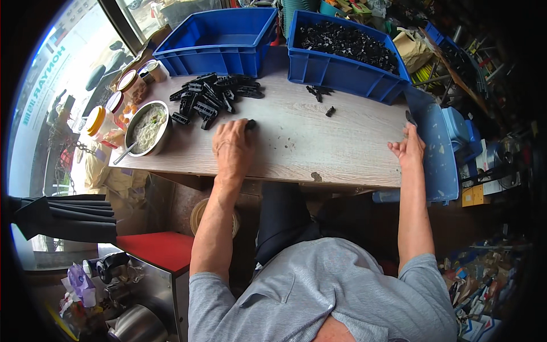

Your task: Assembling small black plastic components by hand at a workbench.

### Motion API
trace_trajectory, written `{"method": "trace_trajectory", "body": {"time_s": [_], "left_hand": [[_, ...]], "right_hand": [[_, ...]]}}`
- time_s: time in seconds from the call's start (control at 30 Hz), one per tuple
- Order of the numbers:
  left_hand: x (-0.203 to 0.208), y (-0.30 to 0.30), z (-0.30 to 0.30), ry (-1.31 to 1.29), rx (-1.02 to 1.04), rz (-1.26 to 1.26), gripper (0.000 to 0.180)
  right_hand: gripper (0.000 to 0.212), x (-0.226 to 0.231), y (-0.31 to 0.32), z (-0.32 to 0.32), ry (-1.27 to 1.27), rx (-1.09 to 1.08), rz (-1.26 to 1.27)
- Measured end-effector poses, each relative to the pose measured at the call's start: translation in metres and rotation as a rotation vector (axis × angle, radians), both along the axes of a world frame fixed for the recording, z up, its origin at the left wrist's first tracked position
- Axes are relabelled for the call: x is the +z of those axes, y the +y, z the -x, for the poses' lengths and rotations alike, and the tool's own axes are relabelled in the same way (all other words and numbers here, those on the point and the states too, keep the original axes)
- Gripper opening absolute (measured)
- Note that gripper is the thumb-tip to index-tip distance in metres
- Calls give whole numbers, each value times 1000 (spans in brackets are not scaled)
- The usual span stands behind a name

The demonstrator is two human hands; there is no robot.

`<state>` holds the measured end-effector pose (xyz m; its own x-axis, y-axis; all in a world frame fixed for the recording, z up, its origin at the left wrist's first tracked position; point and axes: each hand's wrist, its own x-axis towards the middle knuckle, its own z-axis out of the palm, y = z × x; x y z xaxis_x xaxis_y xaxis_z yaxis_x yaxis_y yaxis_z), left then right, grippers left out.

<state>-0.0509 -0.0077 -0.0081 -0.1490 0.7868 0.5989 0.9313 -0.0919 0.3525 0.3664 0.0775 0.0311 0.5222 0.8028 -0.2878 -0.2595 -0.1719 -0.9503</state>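
My left hand (232,147) rests near the table's front edge, palm down and fingers curled, with a small black plastic part (250,124) at its fingertips. Beyond it lies a heap of long black plastic pieces (208,97). At the right end of the table, my right hand (409,149) is raised beside a blue bin (437,154), its thumb and finger pinching a dark, narrow piece (411,118). The exact kind of that piece is too small to tell. A few loose black parts (330,112) lie between the two hands, farther back.
A blue crate (211,54) stands at the back left; another blue crate (342,77), full of small black parts, is at the back right. Along the left edge are a metal bowl of noodles (149,128) with a spoon, and several lidded jars (105,126).
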Motion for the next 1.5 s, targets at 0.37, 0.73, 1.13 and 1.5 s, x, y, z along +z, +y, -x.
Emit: {"method": "trace_trajectory", "body": {"time_s": [0.37,0.73,1.13,1.5], "left_hand": [[8,16,-62,-199,-146,-205,32],[-1,-53,-97,-717,-280,-162,11],[8,-13,-130,-1448,-379,199,36],[17,16,-134,-1798,-481,372,38]], "right_hand": [[26,8,18,116,-300,517,174],[27,9,40,158,-624,639,236],[25,2,5,138,-157,751,48],[14,-5,-28,147,-90,796,-124]]}}
